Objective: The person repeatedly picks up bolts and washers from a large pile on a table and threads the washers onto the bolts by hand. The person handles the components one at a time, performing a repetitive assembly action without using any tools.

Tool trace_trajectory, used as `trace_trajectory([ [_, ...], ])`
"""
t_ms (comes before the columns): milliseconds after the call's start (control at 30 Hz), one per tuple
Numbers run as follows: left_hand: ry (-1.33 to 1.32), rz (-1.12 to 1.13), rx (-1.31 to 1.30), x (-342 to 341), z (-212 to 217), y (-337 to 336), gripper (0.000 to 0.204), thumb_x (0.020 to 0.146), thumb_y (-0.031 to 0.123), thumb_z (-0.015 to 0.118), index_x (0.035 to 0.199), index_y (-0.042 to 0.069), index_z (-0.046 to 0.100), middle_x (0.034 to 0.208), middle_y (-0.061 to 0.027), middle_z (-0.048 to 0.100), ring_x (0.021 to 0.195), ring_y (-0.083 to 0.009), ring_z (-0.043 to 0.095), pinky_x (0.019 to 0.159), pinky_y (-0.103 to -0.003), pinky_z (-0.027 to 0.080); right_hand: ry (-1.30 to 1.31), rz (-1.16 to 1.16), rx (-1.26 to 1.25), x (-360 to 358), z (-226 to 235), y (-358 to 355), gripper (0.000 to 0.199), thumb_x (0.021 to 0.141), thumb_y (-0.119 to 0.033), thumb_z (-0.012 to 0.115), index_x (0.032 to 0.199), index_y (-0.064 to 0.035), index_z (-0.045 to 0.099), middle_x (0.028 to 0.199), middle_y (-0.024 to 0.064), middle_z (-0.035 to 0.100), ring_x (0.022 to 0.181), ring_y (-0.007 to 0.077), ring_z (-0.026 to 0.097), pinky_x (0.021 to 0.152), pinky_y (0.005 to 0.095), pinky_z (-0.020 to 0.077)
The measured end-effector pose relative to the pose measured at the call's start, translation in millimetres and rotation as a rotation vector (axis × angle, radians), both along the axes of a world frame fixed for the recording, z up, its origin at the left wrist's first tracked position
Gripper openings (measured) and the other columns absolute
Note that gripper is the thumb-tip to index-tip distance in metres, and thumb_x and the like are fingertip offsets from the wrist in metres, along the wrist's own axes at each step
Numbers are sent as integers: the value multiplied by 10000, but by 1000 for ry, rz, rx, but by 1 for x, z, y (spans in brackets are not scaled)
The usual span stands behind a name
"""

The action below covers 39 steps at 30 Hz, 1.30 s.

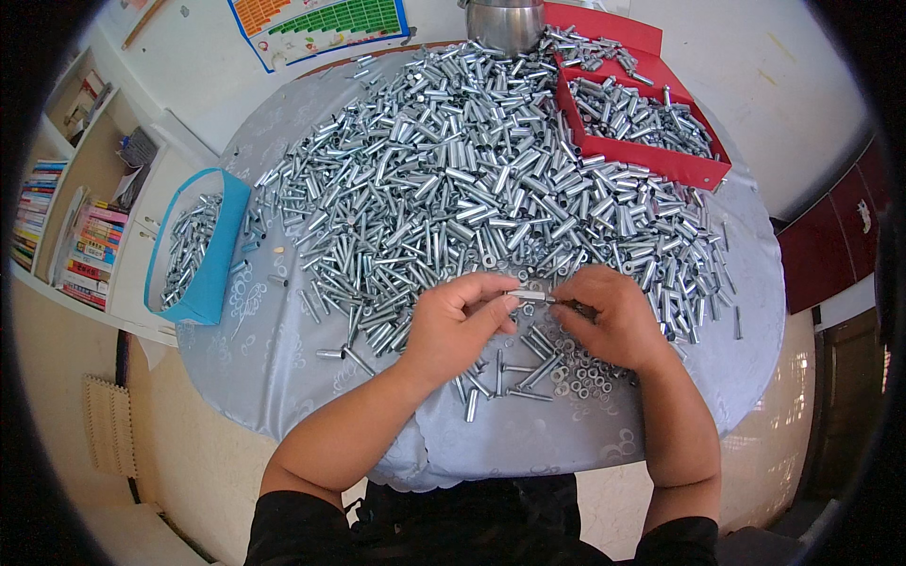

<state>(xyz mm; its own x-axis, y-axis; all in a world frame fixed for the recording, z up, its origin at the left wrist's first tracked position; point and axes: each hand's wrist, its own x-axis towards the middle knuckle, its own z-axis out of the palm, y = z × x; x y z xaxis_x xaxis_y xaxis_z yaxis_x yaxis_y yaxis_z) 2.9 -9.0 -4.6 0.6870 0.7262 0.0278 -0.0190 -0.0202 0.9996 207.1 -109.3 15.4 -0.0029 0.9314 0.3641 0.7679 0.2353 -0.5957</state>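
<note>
Over the front of the heap, my left hand [455,325] pinches a short shiny metal sleeve [530,295] between thumb and fingers, holding it level. My right hand [612,316] is closed at the sleeve's right end, where a thin bolt seems to join it; the fingertips partly hide this. Below the hands lie loose bolts [528,395] and a sleeve [471,406]. Many small washers [592,379] are scattered under my right wrist. Beyond both hands spreads a large heap of metal sleeves and bolts [453,179].
A blue box [215,274] with metal pieces stands at the left edge of the round table, covered by a grey cloth [528,448]. An open red box [661,162], also filled, sits at the far right beside a metal pot [505,26]. A bookshelf [90,179] stands left.
</note>
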Motion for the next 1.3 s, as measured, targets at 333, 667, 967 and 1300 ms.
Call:
trace_trajectory([
  [333,-95,25,-153,1,2,0,187,920,23,631,1102,-19,640,880,-87,693,710,-119,671,631,-222,538,-81,135,-94,-2,3,0,151,732,-111,724,872,-62,695,783,102,616,786,324,608,703,422,493],
  [667,-87,24,-137,2,0,0,184,924,25,626,1103,-19,639,920,-101,703,702,-121,671,630,-221,538,-114,155,-157,-5,6,-2,185,731,-124,721,907,-72,703,833,110,616,831,322,611,733,434,487],
  [967,-64,24,-137,2,2,0,184,918,31,633,1093,-26,635,918,-90,697,709,-116,667,631,-218,521,-102,121,-184,-4,-2,-1,126,757,-118,694,872,-67,678,835,99,612,825,322,615,730,424,490],
  [1300,-59,29,-118,1,2,-1,175,912,30,642,1077,-27,639,900,-82,693,705,-108,663,615,-215,505,618,-265,-219,-5,-6,0,92,848,-43,690,915,7,651,793,43,662,703,86,598,664,245,488],
])
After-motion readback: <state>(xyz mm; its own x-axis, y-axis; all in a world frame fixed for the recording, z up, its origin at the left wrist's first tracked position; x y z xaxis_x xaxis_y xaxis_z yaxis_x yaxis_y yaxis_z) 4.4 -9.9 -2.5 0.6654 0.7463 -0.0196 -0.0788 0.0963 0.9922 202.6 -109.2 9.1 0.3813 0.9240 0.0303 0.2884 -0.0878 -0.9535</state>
